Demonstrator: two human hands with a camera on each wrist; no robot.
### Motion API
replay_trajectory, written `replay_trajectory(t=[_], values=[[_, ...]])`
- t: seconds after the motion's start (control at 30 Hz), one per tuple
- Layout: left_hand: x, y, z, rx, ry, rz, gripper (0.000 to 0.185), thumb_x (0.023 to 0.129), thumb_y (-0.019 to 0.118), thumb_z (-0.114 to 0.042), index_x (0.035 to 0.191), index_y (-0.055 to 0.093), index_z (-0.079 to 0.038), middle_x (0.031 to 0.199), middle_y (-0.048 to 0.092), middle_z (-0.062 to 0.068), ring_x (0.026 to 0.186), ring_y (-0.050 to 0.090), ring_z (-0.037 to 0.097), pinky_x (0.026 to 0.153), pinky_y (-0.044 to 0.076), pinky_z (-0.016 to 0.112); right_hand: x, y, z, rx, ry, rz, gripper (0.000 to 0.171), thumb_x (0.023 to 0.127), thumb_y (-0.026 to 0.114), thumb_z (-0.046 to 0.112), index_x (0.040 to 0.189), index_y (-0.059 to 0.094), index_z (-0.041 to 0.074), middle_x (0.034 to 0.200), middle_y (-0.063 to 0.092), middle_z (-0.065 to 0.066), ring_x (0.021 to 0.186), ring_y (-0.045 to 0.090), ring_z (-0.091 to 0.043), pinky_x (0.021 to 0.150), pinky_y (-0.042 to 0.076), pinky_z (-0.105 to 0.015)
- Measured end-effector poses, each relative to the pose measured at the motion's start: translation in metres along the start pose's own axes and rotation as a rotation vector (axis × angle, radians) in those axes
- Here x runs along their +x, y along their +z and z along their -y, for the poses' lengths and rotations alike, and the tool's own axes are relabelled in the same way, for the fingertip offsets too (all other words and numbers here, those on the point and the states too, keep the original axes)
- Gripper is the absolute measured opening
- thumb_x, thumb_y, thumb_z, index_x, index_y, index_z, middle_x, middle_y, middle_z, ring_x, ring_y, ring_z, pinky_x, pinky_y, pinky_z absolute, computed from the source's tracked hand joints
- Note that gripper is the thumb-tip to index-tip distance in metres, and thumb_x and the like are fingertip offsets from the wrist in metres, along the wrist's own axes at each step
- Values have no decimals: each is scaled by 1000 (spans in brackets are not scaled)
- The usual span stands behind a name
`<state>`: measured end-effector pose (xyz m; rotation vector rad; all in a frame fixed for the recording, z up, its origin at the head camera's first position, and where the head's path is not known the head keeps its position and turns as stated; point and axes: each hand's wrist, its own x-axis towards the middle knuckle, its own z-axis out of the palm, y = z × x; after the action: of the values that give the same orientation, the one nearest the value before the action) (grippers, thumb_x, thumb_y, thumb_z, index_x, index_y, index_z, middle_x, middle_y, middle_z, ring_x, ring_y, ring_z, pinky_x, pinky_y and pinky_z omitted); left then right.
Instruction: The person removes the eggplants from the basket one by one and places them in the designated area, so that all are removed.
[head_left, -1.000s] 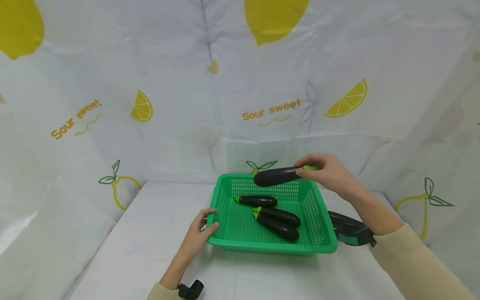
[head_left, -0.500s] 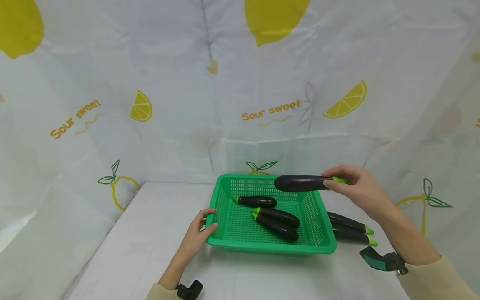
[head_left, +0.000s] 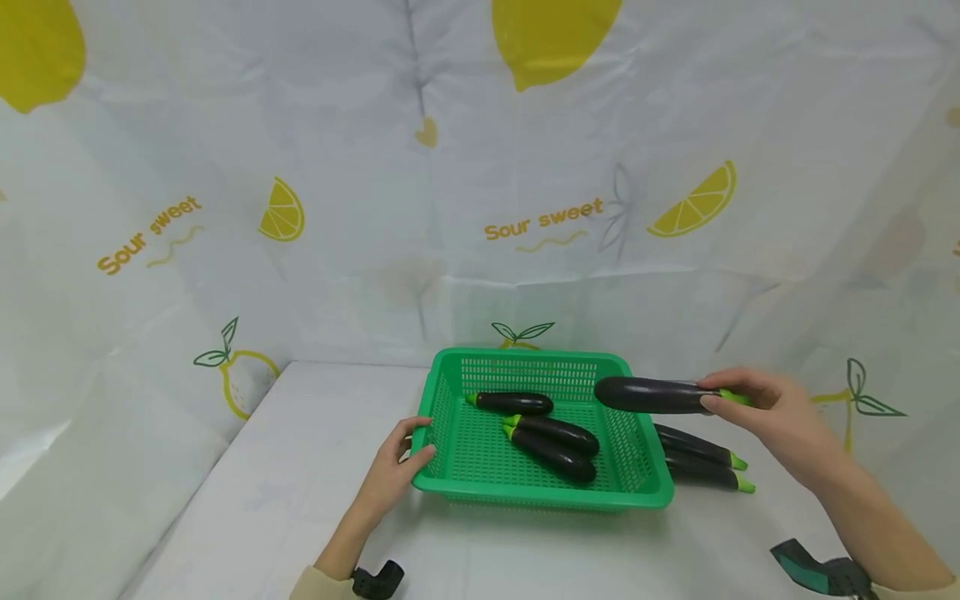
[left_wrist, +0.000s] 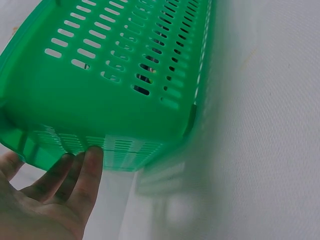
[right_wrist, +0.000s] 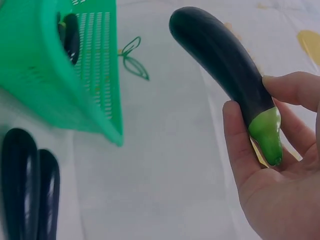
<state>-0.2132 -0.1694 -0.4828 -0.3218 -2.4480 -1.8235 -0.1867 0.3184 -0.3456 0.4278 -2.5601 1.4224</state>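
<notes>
A green plastic basket (head_left: 551, 498) stands on the white table with three dark eggplants lying in it, one of them an eggplant (head_left: 516, 403) near the back. At the basket's left side, my left hand (head_left: 396, 458) grips the rim; the left wrist view shows its fingers against the wall beneath the rim. My right hand (head_left: 776, 417) pinches another eggplant (head_left: 652, 395) by its green stem end, thumb on one side and fingers on the other. That eggplant is held level above the basket's right edge, its rounded end pointing left.
Two more eggplants, the nearer eggplant (head_left: 701, 472) among them, lie side by side on the table (head_left: 300, 500) against the basket's right side. A white lemon-print curtain (head_left: 360, 208) hangs behind the table.
My right hand has moved right and down with the eggplant, from over the basket to its right edge. The two eggplants on the table have come into fuller view. My left hand stays put.
</notes>
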Motion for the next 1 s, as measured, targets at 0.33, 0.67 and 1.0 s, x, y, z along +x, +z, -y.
replay_trajectory(t=[0.33,0.67,1.0], values=[[-1,0,0,-7,-2,-7,44,101,66,-18,142,53,-11,149,49,13,129,54,33,104,42,57,-27,-16,-42,-50,181,-11,31,103,63,23,131,65,9,119,58,27,114,41,15,103,37,-40],[0,1,0,-7,-1,0,44,101,66,-20,143,53,-14,149,49,12,130,54,32,106,41,57,-54,-23,-78,-121,251,-34,31,103,63,26,131,67,12,117,59,33,108,39,18,74,34,-15],[0,1,1,-6,-1,-3,43,101,65,-20,142,53,-17,149,49,11,130,54,32,105,42,56,-69,-26,-102,-18,353,-33,26,104,62,22,123,70,7,105,65,24,94,59,7,73,46,-14]])
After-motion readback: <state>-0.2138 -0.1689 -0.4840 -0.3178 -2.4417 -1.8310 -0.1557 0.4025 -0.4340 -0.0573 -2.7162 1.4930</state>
